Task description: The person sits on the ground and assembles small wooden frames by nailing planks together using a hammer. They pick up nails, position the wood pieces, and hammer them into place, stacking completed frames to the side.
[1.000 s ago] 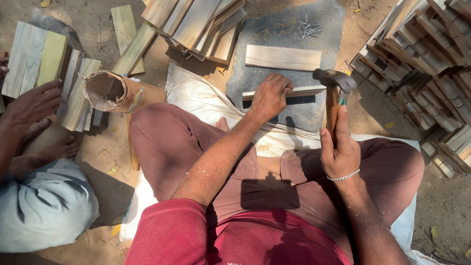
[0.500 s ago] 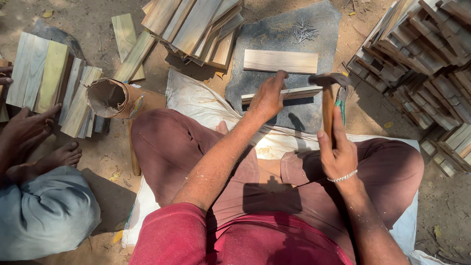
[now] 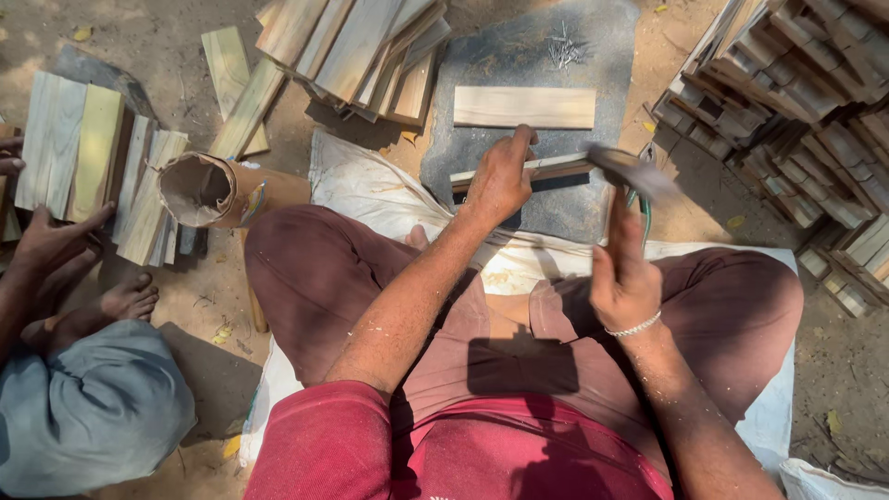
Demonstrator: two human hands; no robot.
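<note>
I sit cross-legged on a white sheet [image 3: 361, 185]. My left hand [image 3: 500, 176] presses on a thin wooden slat [image 3: 556, 168] standing on edge on a dark stone slab [image 3: 528, 56]. My right hand [image 3: 622, 278] grips the wooden handle of a hammer [image 3: 634, 176], whose blurred metal head hangs just above the slat's right end. A second flat slat [image 3: 524, 107] lies on the slab beyond. Several small nails [image 3: 562, 51] lie near the slab's far edge.
Stacks of wooden slats lie at top centre [image 3: 356, 46], at right [image 3: 796, 102] and at left [image 3: 83, 157]. A torn paper bag [image 3: 199, 190] lies left of my knee. Another person's hand [image 3: 51, 245] and foot [image 3: 125, 301] are at the left.
The hammer has swung down and left toward the slat, now blurred with motion. My left hand stays on the slat. The other person's hand has shifted a little.
</note>
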